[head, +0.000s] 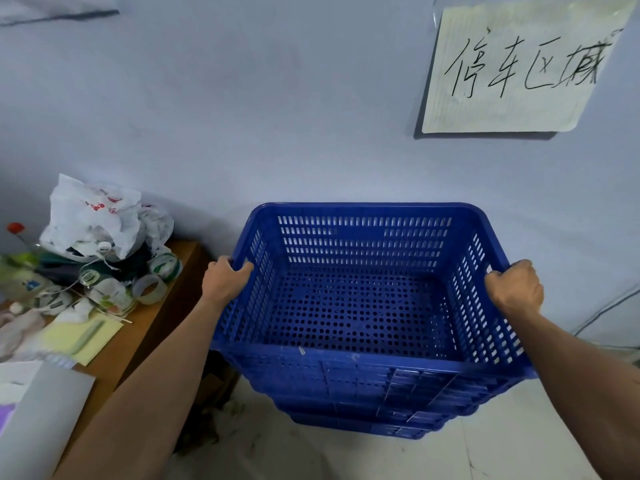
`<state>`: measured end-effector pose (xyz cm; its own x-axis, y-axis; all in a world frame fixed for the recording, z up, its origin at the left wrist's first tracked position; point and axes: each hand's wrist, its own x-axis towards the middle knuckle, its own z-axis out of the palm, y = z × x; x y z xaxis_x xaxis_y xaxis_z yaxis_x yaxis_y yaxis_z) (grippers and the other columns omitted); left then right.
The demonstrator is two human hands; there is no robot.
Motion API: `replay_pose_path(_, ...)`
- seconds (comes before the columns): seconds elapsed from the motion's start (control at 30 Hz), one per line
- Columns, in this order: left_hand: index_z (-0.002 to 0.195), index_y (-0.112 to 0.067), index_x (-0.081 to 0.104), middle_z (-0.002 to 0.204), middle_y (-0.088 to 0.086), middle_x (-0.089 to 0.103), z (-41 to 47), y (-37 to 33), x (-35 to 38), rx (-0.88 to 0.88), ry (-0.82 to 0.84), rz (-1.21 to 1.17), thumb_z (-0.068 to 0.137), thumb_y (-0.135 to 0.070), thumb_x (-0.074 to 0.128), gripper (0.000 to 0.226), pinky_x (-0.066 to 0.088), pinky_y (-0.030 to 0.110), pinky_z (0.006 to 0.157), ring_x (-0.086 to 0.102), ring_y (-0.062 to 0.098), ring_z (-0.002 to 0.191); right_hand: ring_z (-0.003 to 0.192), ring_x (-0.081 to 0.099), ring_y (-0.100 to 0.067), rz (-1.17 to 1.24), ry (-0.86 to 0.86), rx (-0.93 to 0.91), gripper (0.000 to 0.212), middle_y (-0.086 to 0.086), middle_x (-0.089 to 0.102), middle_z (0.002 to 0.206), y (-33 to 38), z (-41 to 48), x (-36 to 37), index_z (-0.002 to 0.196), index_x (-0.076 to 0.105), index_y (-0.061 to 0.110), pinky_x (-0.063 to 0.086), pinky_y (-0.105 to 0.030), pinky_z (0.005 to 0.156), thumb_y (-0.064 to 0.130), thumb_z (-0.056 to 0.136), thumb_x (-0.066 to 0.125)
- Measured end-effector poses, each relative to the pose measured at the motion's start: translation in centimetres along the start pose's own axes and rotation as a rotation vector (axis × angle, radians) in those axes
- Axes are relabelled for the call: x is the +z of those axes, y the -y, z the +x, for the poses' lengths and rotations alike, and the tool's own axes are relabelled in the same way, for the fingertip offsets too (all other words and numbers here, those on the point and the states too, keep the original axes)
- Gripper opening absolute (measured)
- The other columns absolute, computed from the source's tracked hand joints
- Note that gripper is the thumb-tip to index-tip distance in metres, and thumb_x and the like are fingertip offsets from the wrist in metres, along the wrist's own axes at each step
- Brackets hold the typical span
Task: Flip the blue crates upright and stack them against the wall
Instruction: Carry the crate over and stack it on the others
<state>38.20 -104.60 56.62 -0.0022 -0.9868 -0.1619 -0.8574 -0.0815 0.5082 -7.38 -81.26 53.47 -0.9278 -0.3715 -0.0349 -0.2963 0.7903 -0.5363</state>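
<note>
Top blue crate (360, 306) upright, open side up, perforated bottom in full view. It sits at the head of a stack of blue crates (367, 400) on the pale floor (346, 459). Its far rim lies close to the wall (277, 116); contact cannot be told. Whether it is fully seated in the crate below also cannot be told.

Left hand (224, 277) clenched on the crate's left rim, about midway along. Its fingers (246, 267) hook over the edge and point into the crate. Right hand (516, 285) clenched on the right rim opposite, knuckles up, fingers (492, 279) wrapped over the edge toward the inside. Both forearms reach in from the near corners, with the crate between them.

Wooden table (169, 306) just left of the stack, cluttered: crumpled white plastic bags (93, 216), rolls of tape (150, 289), a yellow notepad (81, 339). Handwritten paper sign (516, 67) on the wall, upper right.
</note>
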Motion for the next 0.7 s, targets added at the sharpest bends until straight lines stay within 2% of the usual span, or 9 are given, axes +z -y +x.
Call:
replay_pose_path(0.1, 0.128, -0.010, 0.055, 0.126, 0.015, 0.056, -1.7, 0.3, 0.3, 0.041, -0.102, 0.173, 0.087, -0.055, 0.052, 0.061, 0.047, 0.046, 0.096, 0.054, 0.033, 0.114, 0.100, 0.058, -0.047, -0.049, 0.053, -0.006, 0.047, -0.026, 0.057, 0.115, 0.2, -0.2, -0.3, 0.119, 0.047, -0.006, 0.051, -0.053, 0.087, 0.023, 0.084, 0.061)
replay_pose_path(0.2, 0.132, -0.007, 0.054, 0.134, 0.015, 0.050, -4.4, -0.9, 0.8, 0.136, -0.120, 0.206, 0.090, -0.038, 0.053, 0.052, 0.041, 0.046, 0.101, 0.046, 0.034, 0.124, 0.111, 0.053, -0.046, -0.123, 0.091, -0.001, 0.055, -0.027, 0.050, 0.125, 0.4, -0.7, -0.8, 0.127, 0.044, -0.007, 0.046, -0.053, 0.095, 0.025, 0.086, 0.063)
replay_pose_path(0.3, 0.129, -0.008, 0.058, 0.139, 0.010, 0.047, -7.0, -2.2, 1.4, 0.263, -0.060, 0.174, 0.092, -0.035, 0.056, 0.045, 0.042, 0.040, 0.102, 0.042, 0.029, 0.130, 0.118, 0.047, -0.042, -0.212, 0.113, -0.006, 0.061, -0.025, 0.045, 0.131, 0.8, -2.1, -1.7, 0.131, 0.043, -0.005, 0.040, -0.049, 0.101, 0.029, 0.085, 0.065)
replay_pose_path(0.37, 0.123, -0.009, 0.061, 0.136, 0.007, 0.050, -8.4, -2.8, 1.6, 0.340, 0.005, 0.136, 0.093, -0.034, 0.058, 0.040, 0.044, 0.037, 0.097, 0.046, 0.026, 0.129, 0.121, 0.043, -0.040, -0.248, 0.119, -0.029, 0.064, -0.024, 0.041, 0.134, 1.0, -3.3, -2.3, 0.132, 0.042, -0.004, 0.037, -0.047, 0.104, 0.031, 0.084, 0.066)
replay_pose_path(0.43, 0.121, -0.011, 0.061, 0.131, 0.005, 0.056, -10.2, -3.6, 2.0, 0.413, 0.095, 0.125, 0.095, -0.037, 0.057, 0.037, 0.047, 0.034, 0.089, 0.056, 0.024, 0.117, 0.120, 0.043, -0.039, -0.273, 0.097, -0.100, 0.063, -0.023, 0.040, 0.133, 1.2, -4.7, -2.9, 0.131, 0.044, -0.005, 0.036, -0.046, 0.104, 0.030, 0.083, 0.065)
replay_pose_path(0.5, 0.126, -0.016, 0.059, 0.130, 0.002, 0.058, -11.9, -4.3, 2.8, 0.443, 0.234, 0.173, 0.096, -0.045, 0.054, 0.041, 0.049, 0.037, 0.091, 0.060, 0.022, 0.110, 0.119, 0.045, -0.038, -0.320, 0.090, -0.239, 0.060, -0.022, 0.043, 0.132, 1.6, -6.0, -3.4, 0.129, 0.047, -0.002, 0.038, -0.046, 0.102, 0.035, 0.084, 0.062)
replay_pose_path(0.57, 0.129, -0.020, 0.057, 0.133, -0.001, 0.058, -13.6, -4.9, 3.7, 0.463, 0.380, 0.243, 0.094, -0.054, 0.055, 0.048, 0.046, 0.037, 0.098, 0.057, 0.020, 0.117, 0.119, 0.047, -0.036, -0.361, 0.139, -0.387, 0.060, -0.020, 0.046, 0.134, 1.9, -7.4, -3.6, 0.128, 0.051, 0.004, 0.042, -0.045, 0.100, 0.045, 0.085, 0.058)
replay_pose_path(0.63, 0.131, -0.023, 0.056, 0.136, -0.003, 0.056, -15.1, -5.4, 4.5, 0.467, 0.508, 0.279, 0.089, -0.063, 0.056, 0.058, 0.045, 0.039, 0.102, 0.054, 0.020, 0.122, 0.117, 0.051, -0.034, -0.359, 0.298, -0.521, 0.060, -0.017, 0.050, 0.133, 2.1, -9.0, -3.6, 0.127, 0.057, 0.009, 0.046, -0.044, 0.098, 0.054, 0.088, 0.054)
replay_pose_path(0.7, 0.130, -0.026, 0.056, 0.135, -0.003, 0.056, -16.2, -5.7, 5.2, 0.448, 0.591, 0.302, 0.081, -0.073, 0.056, 0.068, 0.045, 0.041, 0.102, 0.055, 0.021, 0.120, 0.104, 0.061, -0.030, -0.309, 0.558, -0.582, 0.062, -0.013, 0.061, 0.121, 2.3, -10.9, -3.3, 0.118, 0.064, 0.012, 0.052, -0.045, 0.089, 0.064, 0.087, 0.052)
